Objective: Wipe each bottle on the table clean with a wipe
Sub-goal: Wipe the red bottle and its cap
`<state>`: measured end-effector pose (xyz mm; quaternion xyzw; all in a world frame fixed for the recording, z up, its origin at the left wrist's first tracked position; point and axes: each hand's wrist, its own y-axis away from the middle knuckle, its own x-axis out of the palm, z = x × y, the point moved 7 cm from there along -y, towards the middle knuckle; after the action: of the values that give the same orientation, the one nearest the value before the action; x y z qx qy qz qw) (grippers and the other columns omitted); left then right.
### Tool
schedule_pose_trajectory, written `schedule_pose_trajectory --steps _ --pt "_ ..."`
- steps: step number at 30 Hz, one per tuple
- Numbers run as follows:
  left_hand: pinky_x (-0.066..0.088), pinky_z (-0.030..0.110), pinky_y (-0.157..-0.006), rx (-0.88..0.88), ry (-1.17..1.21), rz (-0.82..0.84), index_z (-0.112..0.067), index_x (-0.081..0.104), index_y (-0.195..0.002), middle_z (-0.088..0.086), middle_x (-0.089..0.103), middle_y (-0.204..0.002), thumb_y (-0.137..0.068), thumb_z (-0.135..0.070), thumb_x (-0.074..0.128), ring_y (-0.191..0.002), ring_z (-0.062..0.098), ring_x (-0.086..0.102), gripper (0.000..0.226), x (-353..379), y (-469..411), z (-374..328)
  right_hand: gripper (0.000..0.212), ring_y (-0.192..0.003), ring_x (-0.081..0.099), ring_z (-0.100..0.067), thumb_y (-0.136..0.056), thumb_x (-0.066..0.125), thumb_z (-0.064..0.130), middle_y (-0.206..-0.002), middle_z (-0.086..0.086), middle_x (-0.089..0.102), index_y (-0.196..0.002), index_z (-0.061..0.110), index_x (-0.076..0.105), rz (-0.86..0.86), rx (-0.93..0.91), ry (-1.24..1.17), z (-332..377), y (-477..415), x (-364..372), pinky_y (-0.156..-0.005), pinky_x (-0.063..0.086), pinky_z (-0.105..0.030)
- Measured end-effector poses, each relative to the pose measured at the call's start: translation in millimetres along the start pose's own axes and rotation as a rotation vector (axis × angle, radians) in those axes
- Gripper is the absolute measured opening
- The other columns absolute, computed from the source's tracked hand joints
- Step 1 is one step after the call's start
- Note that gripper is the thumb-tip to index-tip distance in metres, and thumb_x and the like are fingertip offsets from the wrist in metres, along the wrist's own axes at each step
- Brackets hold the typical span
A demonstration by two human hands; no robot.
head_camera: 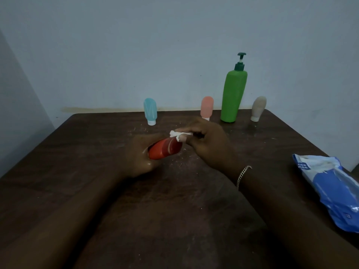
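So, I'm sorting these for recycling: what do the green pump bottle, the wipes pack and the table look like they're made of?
Green pump bottle: likely opaque plastic, matte, with an even colour and a moulded darker pump. Wipes pack: thin glossy plastic film, judging by its crinkles and highlights. Table: dark brown wood or wood-look laminate, dull and smudged; which one is unclear.

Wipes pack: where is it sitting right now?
In the head view, the wipes pack lies flat at the table's right edge, beside the right forearm and nearer the person than the beige bottle.
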<state>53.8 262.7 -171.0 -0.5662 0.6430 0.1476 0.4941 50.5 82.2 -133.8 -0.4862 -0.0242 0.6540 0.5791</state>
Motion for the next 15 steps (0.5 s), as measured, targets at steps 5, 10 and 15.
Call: schedule_pose_trajectory --steps 5,10,15 --pt "0.053 0.029 -0.082 0.056 0.013 -0.086 -0.017 0.065 -0.117 -0.009 0.064 -0.096 -0.07 -0.024 0.076 -0.09 0.008 0.064 0.049 -7 -2 4 0.022 -0.061 0.068 -0.012 -0.091 0.067 0.029 -0.069 0.0 0.072 -0.086 0.011 0.077 0.107 0.244 -0.341 -10 8 19 -0.062 0.06 -0.033" --pt "0.041 0.013 -0.074 0.105 0.06 -0.175 -0.014 0.064 -0.119 -0.011 0.063 -0.094 -0.073 -0.024 0.077 -0.086 -0.002 0.061 0.049 -14 -2 0 0.019 -0.062 0.065 -0.019 -0.088 0.069 0.017 -0.074 -0.011 0.073 -0.093 0.0 0.074 0.169 0.365 -0.669 -7 11 30 -0.06 0.056 -0.03" --pt "0.039 0.013 -0.074 0.098 0.03 -0.148 -0.021 0.061 -0.119 -0.013 0.06 -0.093 -0.073 -0.021 0.079 -0.087 -0.003 0.059 0.05 -12 -2 1 0.023 -0.081 0.071 -0.019 -0.086 0.071 0.013 -0.093 -0.004 0.076 -0.108 0.006 0.072 -0.152 0.304 -0.653 -22 7 1 -0.076 0.059 -0.039"
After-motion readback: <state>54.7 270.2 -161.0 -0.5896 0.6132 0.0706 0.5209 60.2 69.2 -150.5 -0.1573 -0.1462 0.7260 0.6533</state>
